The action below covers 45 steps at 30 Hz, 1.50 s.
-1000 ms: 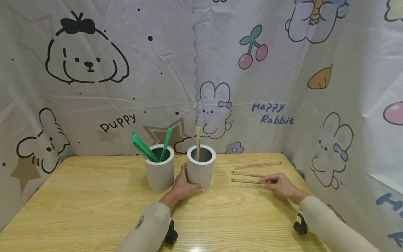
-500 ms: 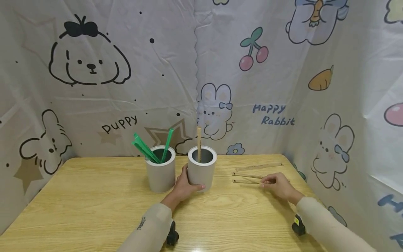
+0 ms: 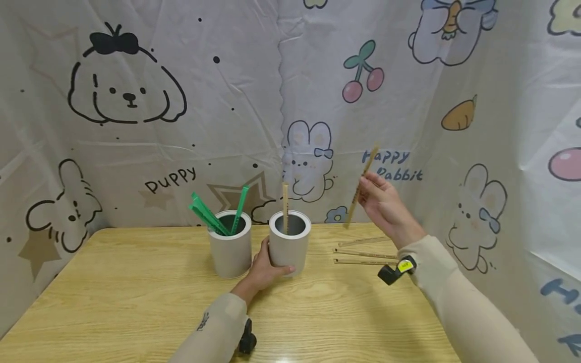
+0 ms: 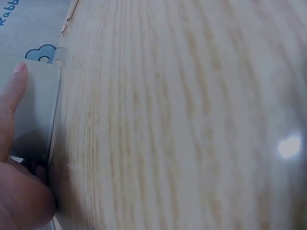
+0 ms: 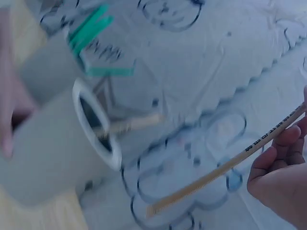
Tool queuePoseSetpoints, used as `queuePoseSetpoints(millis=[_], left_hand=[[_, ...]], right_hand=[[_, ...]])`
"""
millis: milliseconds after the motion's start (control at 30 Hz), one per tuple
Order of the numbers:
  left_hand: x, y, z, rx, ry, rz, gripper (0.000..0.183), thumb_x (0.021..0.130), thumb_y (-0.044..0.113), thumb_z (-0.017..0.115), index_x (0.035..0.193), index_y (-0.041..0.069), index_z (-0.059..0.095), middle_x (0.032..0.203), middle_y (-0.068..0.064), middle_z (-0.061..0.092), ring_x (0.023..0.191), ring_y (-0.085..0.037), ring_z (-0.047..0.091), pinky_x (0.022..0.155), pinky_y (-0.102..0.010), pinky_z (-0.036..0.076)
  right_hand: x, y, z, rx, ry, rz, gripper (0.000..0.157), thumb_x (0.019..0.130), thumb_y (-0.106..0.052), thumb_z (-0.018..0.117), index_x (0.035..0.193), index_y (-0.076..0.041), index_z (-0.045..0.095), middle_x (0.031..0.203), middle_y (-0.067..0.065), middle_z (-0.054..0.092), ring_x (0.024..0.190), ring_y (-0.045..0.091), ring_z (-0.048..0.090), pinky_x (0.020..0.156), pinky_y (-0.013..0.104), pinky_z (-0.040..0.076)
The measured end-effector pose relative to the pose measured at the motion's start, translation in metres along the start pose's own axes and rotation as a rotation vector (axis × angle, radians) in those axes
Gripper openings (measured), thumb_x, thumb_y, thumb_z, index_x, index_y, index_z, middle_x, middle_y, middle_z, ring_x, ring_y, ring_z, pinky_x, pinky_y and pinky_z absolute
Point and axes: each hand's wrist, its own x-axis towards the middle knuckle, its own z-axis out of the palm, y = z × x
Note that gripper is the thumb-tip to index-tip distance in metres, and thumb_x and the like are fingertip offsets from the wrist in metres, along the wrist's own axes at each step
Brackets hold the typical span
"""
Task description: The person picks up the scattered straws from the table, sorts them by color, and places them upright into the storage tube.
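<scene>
My left hand [image 3: 263, 272] grips the low part of a grey-white cylindrical cup [image 3: 290, 249], thumb across its front. One slim tan stick [image 3: 285, 201] stands upright in that cup. Raised above the table to the right, my right hand [image 3: 386, 204] pinches another slim tan stick [image 3: 356, 196], which slants with its lower end toward the cup side. Black printing runs along this held stick [image 5: 206, 181] in the right wrist view. In the left wrist view, the thumb [image 4: 17, 86] lies against the cup wall [image 4: 38, 105].
Left of the gripped cup stands a matching cup [image 3: 230, 254] holding several green sticks [image 3: 206, 214]. Three tan sticks [image 3: 363, 253] lie on the wooden table [image 3: 308, 322] at the right, partly behind the right forearm. A printed cloth [image 3: 245, 101] hangs behind the table.
My right hand has risen from the table with one tan stick, now tilted steeply upward. Fewer sticks lie on the table than a second ago. The left hand and cup stay put.
</scene>
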Motion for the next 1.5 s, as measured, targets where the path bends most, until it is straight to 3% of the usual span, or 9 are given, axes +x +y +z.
queuePoseSetpoints(millis=[200,400,467,600,800,967,1167,1333,1500], left_hand=[[0.000,-0.001,-0.004,0.012,0.005,0.005,0.110,0.075,0.023,0.091,0.159,0.012,0.021,0.156,-0.023,0.042,0.143,-0.043,0.040,0.119,-0.060,0.030],[0.001,0.000,-0.003,0.010,0.003,0.003,0.110,0.075,0.023,0.091,0.159,0.012,0.021,0.155,-0.023,0.043,0.142,-0.043,0.042,0.119,-0.060,0.031],[0.001,0.000,-0.003,0.006,-0.001,0.004,0.110,0.075,0.024,0.091,0.159,0.012,0.021,0.155,-0.023,0.043,0.142,-0.043,0.042,0.119,-0.060,0.031],[0.001,0.002,-0.001,0.001,-0.006,0.003,0.111,0.075,0.025,0.091,0.160,0.013,0.021,0.156,-0.022,0.041,0.143,-0.043,0.040,0.120,-0.061,0.030],[0.001,0.002,-0.001,0.014,0.008,-0.006,0.112,0.074,0.025,0.092,0.160,0.014,0.021,0.155,-0.022,0.042,0.142,-0.043,0.040,0.119,-0.061,0.030],[0.001,0.000,-0.001,0.010,0.007,-0.010,0.111,0.075,0.025,0.091,0.160,0.014,0.021,0.155,-0.022,0.042,0.143,-0.043,0.039,0.120,-0.061,0.030],[0.000,0.000,-0.001,0.015,0.007,-0.019,0.111,0.075,0.025,0.091,0.160,0.014,0.020,0.156,-0.022,0.041,0.144,-0.043,0.038,0.120,-0.061,0.029],[-0.001,0.003,-0.001,0.011,0.005,-0.015,0.111,0.075,0.023,0.091,0.160,0.013,0.020,0.156,-0.023,0.041,0.143,-0.044,0.039,0.120,-0.061,0.030],[0.000,0.001,0.000,0.011,0.005,-0.005,0.110,0.075,0.023,0.091,0.160,0.013,0.020,0.156,-0.022,0.042,0.143,-0.044,0.041,0.119,-0.060,0.031]], right_hand=[[0.025,0.021,0.052,0.042,-0.069,-0.039,0.015,0.097,-0.013,0.064,0.090,-0.024,0.072,0.088,-0.009,0.068,0.085,0.009,0.056,0.088,0.026,0.041],[0.034,0.064,0.055,-0.200,-0.061,0.131,0.019,0.105,-0.010,0.053,0.098,-0.020,0.067,0.090,-0.010,0.064,0.080,0.006,0.055,0.081,0.022,0.047],[0.033,0.076,0.048,-0.326,-0.063,0.190,0.012,0.105,-0.013,0.055,0.109,-0.014,0.066,0.093,-0.008,0.062,0.081,0.006,0.055,0.079,0.020,0.048],[0.030,0.082,0.022,-0.546,-0.080,0.223,0.032,0.104,-0.022,0.057,0.129,-0.002,0.060,0.097,-0.007,0.059,0.084,0.006,0.055,0.077,0.017,0.050],[0.016,0.071,-0.024,-0.703,-0.098,0.252,0.043,0.105,-0.027,0.056,0.136,0.002,0.055,0.101,-0.009,0.059,0.087,0.006,0.055,0.081,0.018,0.050],[-0.005,0.073,-0.070,-0.851,-0.119,0.298,0.050,0.105,-0.033,0.056,0.142,0.000,0.053,0.125,0.003,0.062,0.105,0.012,0.057,0.095,0.028,0.050],[-0.027,0.085,-0.121,-0.949,-0.116,0.353,0.057,0.103,-0.037,0.059,0.145,0.001,0.051,0.152,0.023,0.049,0.133,0.032,0.052,0.109,0.047,0.047],[-0.037,0.097,-0.147,-1.057,-0.125,0.317,0.043,0.098,-0.023,0.067,0.132,0.003,0.063,0.127,0.021,0.065,0.105,0.018,0.062,0.088,0.031,0.055],[-0.041,0.107,-0.155,-1.118,-0.119,0.282,0.033,0.092,-0.012,0.074,0.120,0.004,0.070,0.105,0.013,0.069,0.085,0.007,0.055,0.071,0.020,0.048]])
